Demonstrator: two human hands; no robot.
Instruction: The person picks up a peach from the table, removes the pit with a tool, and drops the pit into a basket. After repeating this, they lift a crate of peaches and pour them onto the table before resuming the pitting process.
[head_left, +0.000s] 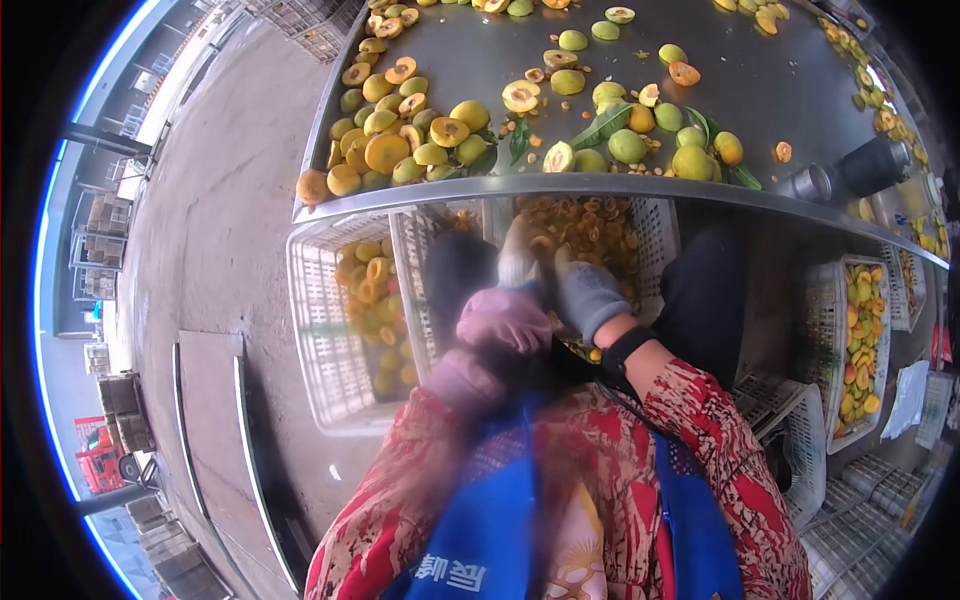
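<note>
Both of my hands are low in front of me, beneath the metal table's front edge. My left hand (516, 255), in a pale glove with a pink sleeve cuff behind it, is blurred over a white crate (657, 245) of cut orange fruit (590, 225). Beside it on the right, my right hand (588, 290) wears a grey-white glove, with a black band at the wrist. The fingers of both hands are smeared or hidden, and anything held between them cannot be made out. Another white crate (340, 390) of yellow-orange fruit stands to the left.
Whole and halved green-yellow fruit (385, 153) lies on the metal table (460, 50), with a dark cylinder (870, 168) near its right edge. A fruit-filled crate (855, 350) stands at the right. Long metal rails (250, 460) lie on the floor at the left.
</note>
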